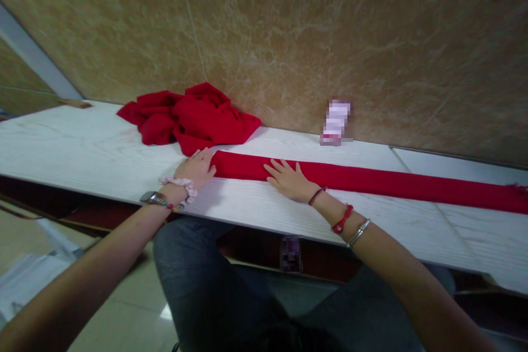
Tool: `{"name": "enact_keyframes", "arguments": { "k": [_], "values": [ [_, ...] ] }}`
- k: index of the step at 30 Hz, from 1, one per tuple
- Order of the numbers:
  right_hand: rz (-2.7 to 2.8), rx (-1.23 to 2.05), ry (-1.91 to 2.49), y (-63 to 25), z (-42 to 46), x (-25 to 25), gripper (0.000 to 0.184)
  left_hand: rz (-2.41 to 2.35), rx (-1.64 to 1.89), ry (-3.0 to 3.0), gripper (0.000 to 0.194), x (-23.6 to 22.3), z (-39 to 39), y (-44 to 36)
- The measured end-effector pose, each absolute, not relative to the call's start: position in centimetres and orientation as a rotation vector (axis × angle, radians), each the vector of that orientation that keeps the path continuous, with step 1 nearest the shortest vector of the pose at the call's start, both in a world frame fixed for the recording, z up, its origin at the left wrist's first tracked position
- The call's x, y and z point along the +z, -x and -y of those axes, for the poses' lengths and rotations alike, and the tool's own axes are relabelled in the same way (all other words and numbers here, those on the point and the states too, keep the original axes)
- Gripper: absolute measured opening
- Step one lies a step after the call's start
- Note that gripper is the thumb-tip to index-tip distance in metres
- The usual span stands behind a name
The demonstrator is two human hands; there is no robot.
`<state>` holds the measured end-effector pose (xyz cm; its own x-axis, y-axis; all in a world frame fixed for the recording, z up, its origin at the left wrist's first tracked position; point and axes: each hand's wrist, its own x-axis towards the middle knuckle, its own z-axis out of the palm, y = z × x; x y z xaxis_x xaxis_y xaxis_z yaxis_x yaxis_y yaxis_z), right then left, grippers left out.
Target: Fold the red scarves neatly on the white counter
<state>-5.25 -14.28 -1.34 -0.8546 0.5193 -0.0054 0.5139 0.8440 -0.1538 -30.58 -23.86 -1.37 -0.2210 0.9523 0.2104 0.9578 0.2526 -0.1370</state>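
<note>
A long red scarf (371,181) lies on the white table, folded into a narrow flat strip with fringe at its far right end. My right hand (287,179) rests flat on this strip, fingers spread. At the strip's left end is my left hand (197,169), laid palm down with its fingers stretched out and its thumb near the scarf's edge. Just beyond the left hand is a crumpled heap of red cloth (198,118). Whether the heap joins the strip is hidden by the left hand.
The white table (82,148) runs along a brown tiled wall (289,49). A blurred-out pink and white item (336,122) stands against the wall. A small brown piece (76,103) lies at the back left. Under the tabletop is a dark shelf (251,250), above my knees.
</note>
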Motion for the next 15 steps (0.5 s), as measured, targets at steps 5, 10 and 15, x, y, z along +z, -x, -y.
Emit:
{"name": "enact_keyframes", "arguments": {
  "k": [5,10,15],
  "values": [
    [2.979,0.186,0.792,6.6,14.4,-1.2,0.052,2.110,-0.079,1.899,0.048,0.5,20.4,24.0],
    [2.953,0.048,0.802,3.4,13.3,-1.8,0.051,2.139,-0.093,2.088,0.047,-1.9,17.8,22.0],
    [2.892,0.004,1.048,-4.2,11.5,-2.6,0.050,2.221,-0.043,2.098,0.047,-3.2,17.7,23.1]
  ]
}}
